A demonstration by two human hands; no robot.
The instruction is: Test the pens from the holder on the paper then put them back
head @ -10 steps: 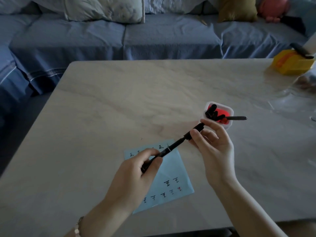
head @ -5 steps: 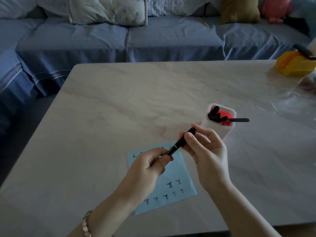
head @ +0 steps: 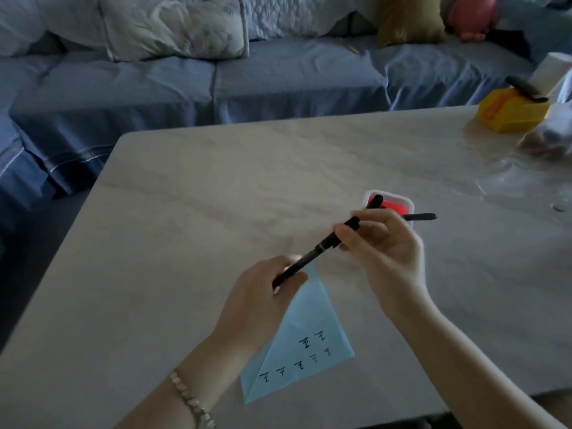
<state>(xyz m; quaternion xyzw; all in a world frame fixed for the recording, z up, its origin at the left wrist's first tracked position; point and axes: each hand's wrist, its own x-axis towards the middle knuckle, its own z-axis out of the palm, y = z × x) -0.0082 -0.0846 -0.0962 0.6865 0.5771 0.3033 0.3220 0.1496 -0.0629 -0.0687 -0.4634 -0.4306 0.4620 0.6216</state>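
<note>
Pale marble table is seen before a blue sofa; over the blue paper a black pen is held aloft by both ends; its barrel is gripped by the left hand, its far end pinched by the right hand; the holder stands just behind that hand, and could be toppled if the ends are jerked apart.

Pens three visible – holder one – paper one, hands two.
</note>
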